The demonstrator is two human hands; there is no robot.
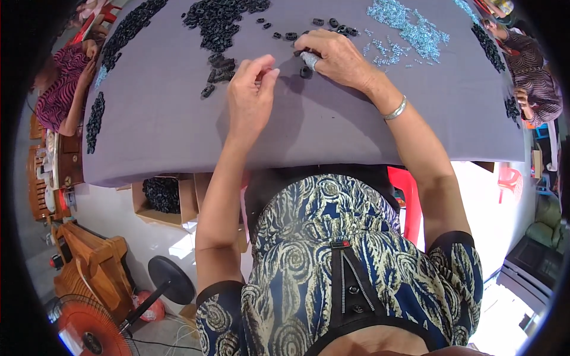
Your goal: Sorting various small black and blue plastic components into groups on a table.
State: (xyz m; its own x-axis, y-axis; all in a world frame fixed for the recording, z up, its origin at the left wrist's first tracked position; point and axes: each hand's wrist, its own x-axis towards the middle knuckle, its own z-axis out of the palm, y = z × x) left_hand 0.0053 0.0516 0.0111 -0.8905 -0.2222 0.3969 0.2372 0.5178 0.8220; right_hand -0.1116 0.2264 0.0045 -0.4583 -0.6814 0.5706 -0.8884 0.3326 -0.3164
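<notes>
My left hand [252, 89] is held over the cloth with thumb and fingers curled together; whatever is between the fingertips, if anything, is too small to make out. Beside it lie a short row of small black parts [221, 70] and one loose black part [207, 91]. My right hand [341, 56], with a grey wrap [310, 60] on the thumb, closes its fingertips on a small black part [298, 53], mostly covered by the fingers. Just below that thumb stands another black part [305, 72]. Several more black parts [335, 25] lie beyond the right hand.
A grey cloth [160, 118] covers the table. At the far side are a black heap [219, 21] and scattered light-blue, shiny pieces [409, 29]. Other people sit at the left [65, 83] and right edges [528, 65]. Below stand a cardboard box [159, 216] and a fan [92, 332].
</notes>
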